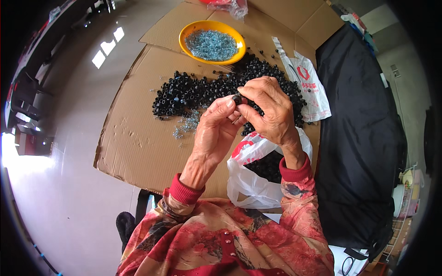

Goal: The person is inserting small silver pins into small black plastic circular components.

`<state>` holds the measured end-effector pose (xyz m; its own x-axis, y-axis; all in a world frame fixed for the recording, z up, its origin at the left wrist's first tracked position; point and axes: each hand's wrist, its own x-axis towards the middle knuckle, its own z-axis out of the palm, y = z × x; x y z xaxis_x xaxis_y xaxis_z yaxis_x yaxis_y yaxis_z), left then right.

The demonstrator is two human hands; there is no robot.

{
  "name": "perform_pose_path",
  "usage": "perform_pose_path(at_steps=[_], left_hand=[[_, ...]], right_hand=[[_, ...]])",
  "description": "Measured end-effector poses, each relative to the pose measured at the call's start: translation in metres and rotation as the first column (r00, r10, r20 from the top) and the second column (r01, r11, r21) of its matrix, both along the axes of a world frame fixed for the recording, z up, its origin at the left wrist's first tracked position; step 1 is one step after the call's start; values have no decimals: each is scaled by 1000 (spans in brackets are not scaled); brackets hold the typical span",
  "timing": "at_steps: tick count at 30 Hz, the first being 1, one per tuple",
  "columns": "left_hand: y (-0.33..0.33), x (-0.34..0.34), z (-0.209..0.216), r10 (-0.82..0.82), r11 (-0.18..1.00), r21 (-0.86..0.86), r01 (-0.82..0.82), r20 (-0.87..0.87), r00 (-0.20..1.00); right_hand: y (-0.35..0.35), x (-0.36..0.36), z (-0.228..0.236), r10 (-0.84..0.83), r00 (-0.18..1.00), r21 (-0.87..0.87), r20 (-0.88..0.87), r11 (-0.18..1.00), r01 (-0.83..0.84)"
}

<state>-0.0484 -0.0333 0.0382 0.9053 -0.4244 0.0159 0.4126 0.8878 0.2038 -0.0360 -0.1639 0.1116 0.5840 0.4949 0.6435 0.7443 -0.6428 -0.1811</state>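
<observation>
Both my hands meet above a heap of small black round pieces [184, 94], some showing a hollow opening. Between the fingertips is one such black round piece [237, 99]. My left hand [215, 125] pinches it from the left, thumb uppermost. From the right, my right hand [272, 109] closes thumb and fingers on it too; its fingers partly hide the piece. Small clear bluish pieces [188, 124] lie scattered at the heap's near edge. A white plastic bag [244, 184] with more black pieces inside stands open below my right wrist.
A yellow bowl [185, 47] full of small clear bluish pieces sits beyond the heap. Flattened cardboard [133, 142] covers the work surface. Another white plastic bag [317, 103] lies flat at the right, beside a large black fabric cover [354, 138]. Red plastic packaging [225, 5] rests at the far edge.
</observation>
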Motion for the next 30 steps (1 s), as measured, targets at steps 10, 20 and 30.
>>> perform_pose_path(at_steps=[10,20,30], left_hand=[[1,0,-3,13,999,-31,-15,-43,999],[-2,-4,2,25,997,70,-17,-117,993],[15,20,-2,122,931,340,-136,61,991]], right_hand=[[4,5,-4,40,995,-59,90,998,-35],[-1,7,-16,112,986,-19,127,994,-110],[-50,-25,-5,-70,986,-172,-154,984,43]])
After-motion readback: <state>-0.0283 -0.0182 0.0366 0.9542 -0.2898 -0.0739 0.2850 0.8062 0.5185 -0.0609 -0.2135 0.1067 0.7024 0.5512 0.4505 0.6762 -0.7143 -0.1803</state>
